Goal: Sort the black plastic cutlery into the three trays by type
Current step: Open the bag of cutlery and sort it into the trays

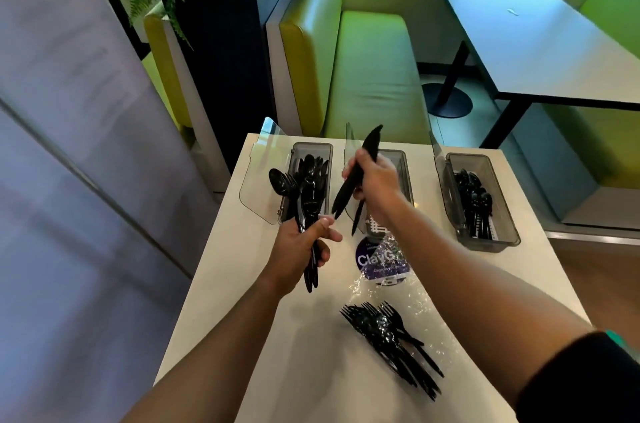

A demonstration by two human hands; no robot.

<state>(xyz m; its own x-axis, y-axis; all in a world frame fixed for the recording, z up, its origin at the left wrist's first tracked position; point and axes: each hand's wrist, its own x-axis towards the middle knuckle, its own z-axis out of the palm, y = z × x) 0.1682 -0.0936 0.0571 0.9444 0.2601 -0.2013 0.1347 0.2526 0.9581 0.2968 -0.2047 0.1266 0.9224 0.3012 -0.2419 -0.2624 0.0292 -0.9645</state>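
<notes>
Your right grip (375, 187) is clamped round a few black knives (372, 142), held at mid-length and slanting up over the middle tray (401, 154), with one thinner piece hanging lower from the same hold. Your left grip (301, 249) is curled round the handles of a bundle (299, 211) of cutlery just in front of the left tray (313, 145). One spoon bowl shows plainly at the top of it, but the other pieces are too dark to tell apart. The left tray and the right tray (491, 242), all three set along the far edge of the bench (277, 336), each hold dark pieces with rounded ends. A heap of forks (388, 332) lies on clear wrap (415, 301) toward the near right of the bench, tines pointing to the far side, and a purple label (377, 260) sits just behind it. Expect these pieces to be very light, glossy and slick, and stiff enough to carry but likely to snap if bent. In a handful they will probably slide and fan out, so take them by the handles close to the middle, squeezed flat side to flat side. For the forks, I would grasp the handle ends and lift clear of the wrap, which looks clingy and may come up with them.
</notes>
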